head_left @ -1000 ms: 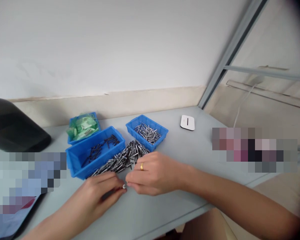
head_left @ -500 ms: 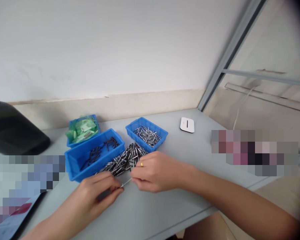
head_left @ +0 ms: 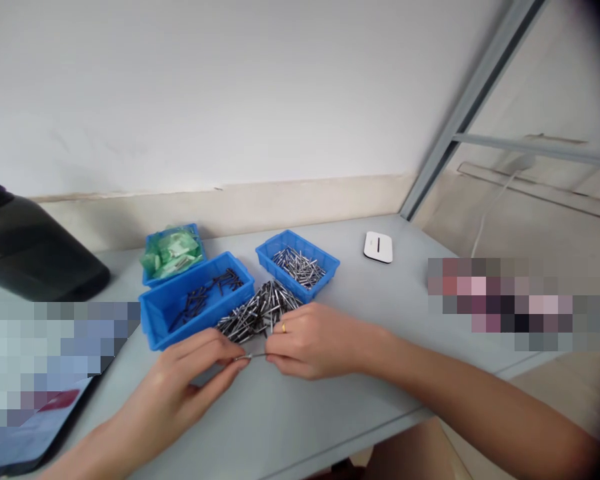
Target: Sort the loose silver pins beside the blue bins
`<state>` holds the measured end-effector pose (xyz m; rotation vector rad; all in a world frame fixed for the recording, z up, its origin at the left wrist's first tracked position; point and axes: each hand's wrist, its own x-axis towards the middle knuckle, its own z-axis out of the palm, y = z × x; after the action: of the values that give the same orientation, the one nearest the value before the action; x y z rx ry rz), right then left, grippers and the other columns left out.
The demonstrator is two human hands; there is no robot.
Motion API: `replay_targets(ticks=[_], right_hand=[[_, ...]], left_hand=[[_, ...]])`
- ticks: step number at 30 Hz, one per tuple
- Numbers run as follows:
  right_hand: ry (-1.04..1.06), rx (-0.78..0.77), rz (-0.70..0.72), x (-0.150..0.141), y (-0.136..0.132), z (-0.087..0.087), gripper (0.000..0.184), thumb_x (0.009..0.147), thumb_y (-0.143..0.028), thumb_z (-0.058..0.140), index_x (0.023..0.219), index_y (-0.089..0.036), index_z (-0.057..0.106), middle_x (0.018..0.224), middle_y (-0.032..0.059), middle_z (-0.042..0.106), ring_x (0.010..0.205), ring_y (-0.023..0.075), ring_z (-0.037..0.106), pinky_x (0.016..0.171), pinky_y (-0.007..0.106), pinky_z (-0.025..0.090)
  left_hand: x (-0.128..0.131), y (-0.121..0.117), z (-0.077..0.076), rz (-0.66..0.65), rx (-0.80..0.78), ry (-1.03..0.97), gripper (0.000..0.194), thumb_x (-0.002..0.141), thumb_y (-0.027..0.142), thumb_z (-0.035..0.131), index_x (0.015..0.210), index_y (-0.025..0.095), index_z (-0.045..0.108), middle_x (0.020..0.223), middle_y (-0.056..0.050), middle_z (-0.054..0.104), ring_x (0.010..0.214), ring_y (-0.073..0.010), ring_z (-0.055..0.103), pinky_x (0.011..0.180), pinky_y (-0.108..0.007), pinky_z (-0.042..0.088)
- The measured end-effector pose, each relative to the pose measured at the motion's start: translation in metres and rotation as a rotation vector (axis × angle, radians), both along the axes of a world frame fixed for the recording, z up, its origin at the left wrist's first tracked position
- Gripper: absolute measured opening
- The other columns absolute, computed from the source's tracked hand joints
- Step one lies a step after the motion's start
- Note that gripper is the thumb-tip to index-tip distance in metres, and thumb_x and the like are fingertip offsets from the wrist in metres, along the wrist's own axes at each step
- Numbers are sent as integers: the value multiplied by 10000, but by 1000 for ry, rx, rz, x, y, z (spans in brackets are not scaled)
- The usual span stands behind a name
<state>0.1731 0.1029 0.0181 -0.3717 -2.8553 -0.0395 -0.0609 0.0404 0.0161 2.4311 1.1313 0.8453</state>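
A thin silver blind rivet point(head_left: 258, 355) spans the small gap between my two hands, just above the table. My left hand point(head_left: 195, 370) pinches its body end, near the flange, between thumb and forefinger. On the pin end, the fingertips of my right hand point(head_left: 313, 341) are closed; a gold ring is on one finger. Right behind the hands lies a loose pile of rivets and dark pins or screws point(head_left: 260, 310), partly hidden by my right hand. A long blue bin point(head_left: 153, 327) with dark screw-like pieces stands behind my left hand.
A smaller blue bin point(head_left: 330, 270) of silver rivets stands behind the pile. At the back left, another blue bin point(head_left: 153, 272) holds a green plastic bag point(head_left: 175, 252). A white flat box point(head_left: 379, 247) lies right, a dark bottle point(head_left: 40, 247) left. Blurred-out items lie at both sides.
The rivet, at first mostly hidden in my fingers, now shows its pin between both hands. My right hand has shifted slightly right, and the left hand has risen a little. The view has moved slightly.
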Motion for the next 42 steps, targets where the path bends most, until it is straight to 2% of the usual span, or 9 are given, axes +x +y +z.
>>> replay_targets(ticks=[10,18,23,25,29,34,39,42], right_hand=[[150,81,3,6,4,7,255,941,-237,406,784,-181,600,657,-18,561,627,105,472,568,260,292],[274,92,100,0,-3,4,230,930,-254,428,802,-187,607,644,-35,552,611,100,479,553,257,324],[207,2,73,0,-4,3,215,930,-261,414,1043,-185,581,829,-5,621,708,114,534,605,252,380],[178,-27,91,1,-5,3,230,929,-292,422,1081,-194,563,883,1,626,742,122,540,619,256,391],[135,-79,115,1,-5,1,207,927,-323,421,980,-202,581,889,-3,626,746,128,528,625,262,399],[122,-98,109,2,-4,3,236,940,-327,412,1024,-201,593,976,27,632,834,147,541,695,268,419],[117,-143,105,3,-6,4,230,913,-355,461,991,-198,610,898,9,630,782,139,525,667,260,413],[106,-136,136,2,-7,4,214,899,-361,483,931,-200,620,816,-2,621,743,137,509,627,258,394]], left_hand=[[-4,2,-4,14,-41,29,90,923,196,526,940,224,610,829,10,636,750,-110,620,659,-187,490],[6,1,-7,-92,-153,146,173,954,225,462,863,213,609,768,11,613,697,-110,601,630,-209,459],[3,2,-7,-54,-173,172,202,957,226,441,850,209,612,753,9,605,689,-112,599,620,-206,464],[2,3,-6,-41,-157,159,206,953,232,445,836,205,612,741,10,606,682,-113,601,618,-207,468],[1,4,-5,-28,-158,139,196,954,237,434,876,206,612,772,7,628,708,-119,618,634,-211,482],[1,3,-6,-59,-162,173,202,965,243,422,896,212,610,794,6,626,718,-116,613,640,-214,467],[2,4,-7,-64,-178,218,204,958,244,440,828,203,591,729,20,607,648,-104,596,591,-202,448],[3,4,-6,-93,-165,236,203,965,249,430,857,207,597,756,13,619,675,-111,608,604,-207,456]])
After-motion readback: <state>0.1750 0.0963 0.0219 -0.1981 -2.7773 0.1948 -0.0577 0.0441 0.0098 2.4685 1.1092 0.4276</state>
